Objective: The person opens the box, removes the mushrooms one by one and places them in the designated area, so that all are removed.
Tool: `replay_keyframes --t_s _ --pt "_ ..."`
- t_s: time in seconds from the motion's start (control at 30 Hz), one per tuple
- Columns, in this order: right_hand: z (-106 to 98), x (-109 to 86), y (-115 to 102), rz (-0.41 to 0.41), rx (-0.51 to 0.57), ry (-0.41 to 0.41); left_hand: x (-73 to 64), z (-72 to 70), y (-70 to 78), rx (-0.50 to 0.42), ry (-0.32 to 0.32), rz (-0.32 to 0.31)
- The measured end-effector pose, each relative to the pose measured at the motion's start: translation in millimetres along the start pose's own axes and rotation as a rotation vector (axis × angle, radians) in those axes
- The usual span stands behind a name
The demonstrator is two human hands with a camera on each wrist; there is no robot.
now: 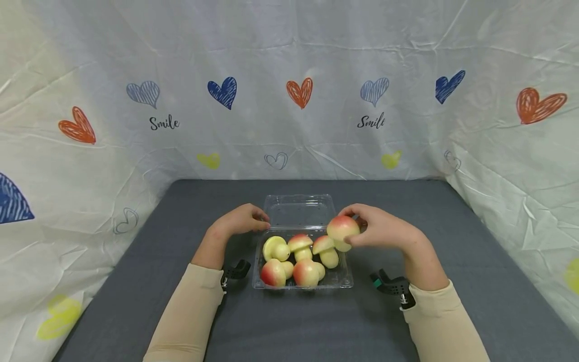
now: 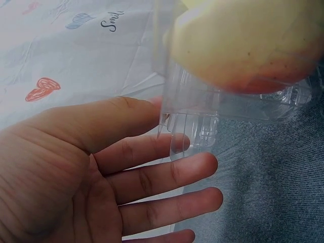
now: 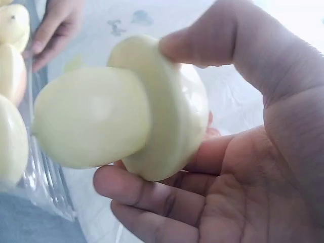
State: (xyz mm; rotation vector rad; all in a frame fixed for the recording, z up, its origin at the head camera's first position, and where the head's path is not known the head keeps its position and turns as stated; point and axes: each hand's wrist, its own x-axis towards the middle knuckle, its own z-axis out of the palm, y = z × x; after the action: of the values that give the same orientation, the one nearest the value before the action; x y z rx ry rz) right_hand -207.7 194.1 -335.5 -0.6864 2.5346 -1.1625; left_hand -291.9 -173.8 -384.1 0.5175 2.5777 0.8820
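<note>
A toy mushroom (image 1: 342,230) with a red-and-yellow cap is held in my right hand (image 1: 377,227), over the right back part of a clear plastic box (image 1: 338,280). In the right wrist view, thumb and fingers grip the cap of this mushroom (image 3: 167,111), its pale stem pointing left. Several more mushrooms (image 1: 306,273) lie inside the box. My left hand (image 1: 242,221) is at the box's left back corner, fingers extended. Its thumb tip touches or nearly touches the clear plastic edge (image 2: 167,101) in the left wrist view; firm contact is hard to tell.
The box's hinged lid (image 1: 299,211) lies folded back behind it. Both stand on a dark grey tablecloth (image 1: 307,327). A white curtain (image 1: 334,60) with hearts and lettering hangs behind and on both sides. Black wrist mounts (image 1: 391,284) sit on both sleeves.
</note>
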Motion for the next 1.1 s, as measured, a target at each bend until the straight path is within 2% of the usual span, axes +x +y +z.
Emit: replay_keyframes --t_s 0.33,0.57,1.1 --pt "-19.0 -1.1 21.4 0.04 0.025 0.149 3.0 1.5 -3.3 0.002 0.005 0.003" --pt "-25.0 3.5 39.8 0.089 -0.036 0.215 5.7 2.5 -5.8 0.011 0.009 0.006" --pt "-13.9 22.6 79.7 0.216 -0.063 0.201 6.6 3.6 -8.8 0.017 0.007 0.004"
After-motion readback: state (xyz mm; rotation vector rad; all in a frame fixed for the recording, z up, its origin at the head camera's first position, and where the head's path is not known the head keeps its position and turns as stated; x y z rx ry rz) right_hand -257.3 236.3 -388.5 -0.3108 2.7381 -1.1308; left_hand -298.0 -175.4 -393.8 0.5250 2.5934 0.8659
